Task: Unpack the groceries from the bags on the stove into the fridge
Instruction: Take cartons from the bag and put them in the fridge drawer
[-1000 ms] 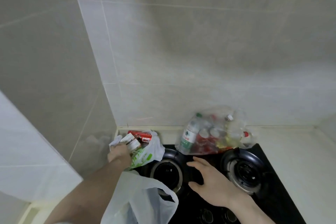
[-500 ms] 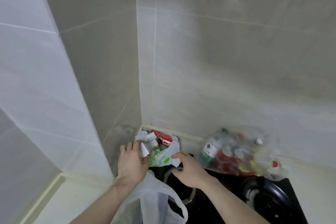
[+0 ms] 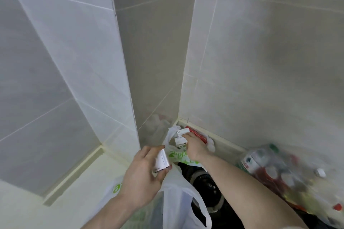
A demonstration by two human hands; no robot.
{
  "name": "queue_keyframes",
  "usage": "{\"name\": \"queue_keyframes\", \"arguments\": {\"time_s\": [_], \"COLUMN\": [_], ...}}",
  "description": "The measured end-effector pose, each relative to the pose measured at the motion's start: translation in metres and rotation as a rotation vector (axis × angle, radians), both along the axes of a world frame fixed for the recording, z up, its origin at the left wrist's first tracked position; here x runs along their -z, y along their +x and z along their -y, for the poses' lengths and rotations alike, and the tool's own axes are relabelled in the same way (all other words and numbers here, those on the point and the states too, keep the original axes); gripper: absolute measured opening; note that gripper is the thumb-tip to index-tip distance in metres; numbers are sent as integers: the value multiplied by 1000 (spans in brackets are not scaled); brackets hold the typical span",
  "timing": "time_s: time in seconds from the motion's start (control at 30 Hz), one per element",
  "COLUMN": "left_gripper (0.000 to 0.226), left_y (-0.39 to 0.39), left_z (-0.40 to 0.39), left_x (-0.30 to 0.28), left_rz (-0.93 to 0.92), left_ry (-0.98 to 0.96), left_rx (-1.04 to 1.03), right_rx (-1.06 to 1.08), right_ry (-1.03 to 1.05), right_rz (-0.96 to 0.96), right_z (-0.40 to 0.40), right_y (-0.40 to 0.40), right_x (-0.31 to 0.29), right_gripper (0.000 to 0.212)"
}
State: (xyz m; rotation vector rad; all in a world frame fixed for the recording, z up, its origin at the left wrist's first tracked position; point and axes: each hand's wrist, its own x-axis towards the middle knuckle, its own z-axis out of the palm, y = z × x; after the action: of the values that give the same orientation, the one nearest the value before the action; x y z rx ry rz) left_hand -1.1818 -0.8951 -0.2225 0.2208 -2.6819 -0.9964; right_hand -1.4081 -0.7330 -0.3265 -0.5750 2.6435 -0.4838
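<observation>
- Groceries sit in bags on the stove (image 3: 208,189), its dark burner showing between your forearms, in a corner of pale tiled walls (image 3: 260,61).
- The clear bag (image 3: 290,174) on the right, the biggest of them, lies against the back wall, packed with bottles and red-capped items; it is blurred.
- A white plastic bag (image 3: 178,201) hangs in front, below your left hand, its handle loop open.
- The white bag with green print (image 3: 178,155) sits in the corner, holding a red carton (image 3: 197,134) at the back.
- Your left hand (image 3: 143,176) grips a small white carton (image 3: 162,160), thumb and fingers curled around it, above the front bag.
- Your right hand (image 3: 194,147) reaches into the corner bag, fingers closing on another small white carton (image 3: 180,140).
</observation>
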Motion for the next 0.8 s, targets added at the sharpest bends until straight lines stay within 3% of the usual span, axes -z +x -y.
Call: {"name": "queue_keyframes", "arguments": {"time_s": [0.1,0.33,0.47,0.57,0.8], "left_gripper": [56,56,56,57,61], "left_y": [10,18,14,14,15], "left_z": [2,7,7,8,14], "left_x": [0,1,-3,-9,-23], "left_rz": [11,40,58,47,36], "left_ry": [-12,-8,-12,10,177], "left_rx": [-2,0,25,38,109], "right_rx": [-112,36,53,108,395], "right_ry": [112,189,193,78,-453], "right_rz": [-1,-192,-235,-218,-237], "right_z": [5,-6,-17,-27,-74], "right_y": [-4,-3,6,19,93], "right_x": [6,26,23,9,-80], "right_gripper": [69,71,58,45,34]}}
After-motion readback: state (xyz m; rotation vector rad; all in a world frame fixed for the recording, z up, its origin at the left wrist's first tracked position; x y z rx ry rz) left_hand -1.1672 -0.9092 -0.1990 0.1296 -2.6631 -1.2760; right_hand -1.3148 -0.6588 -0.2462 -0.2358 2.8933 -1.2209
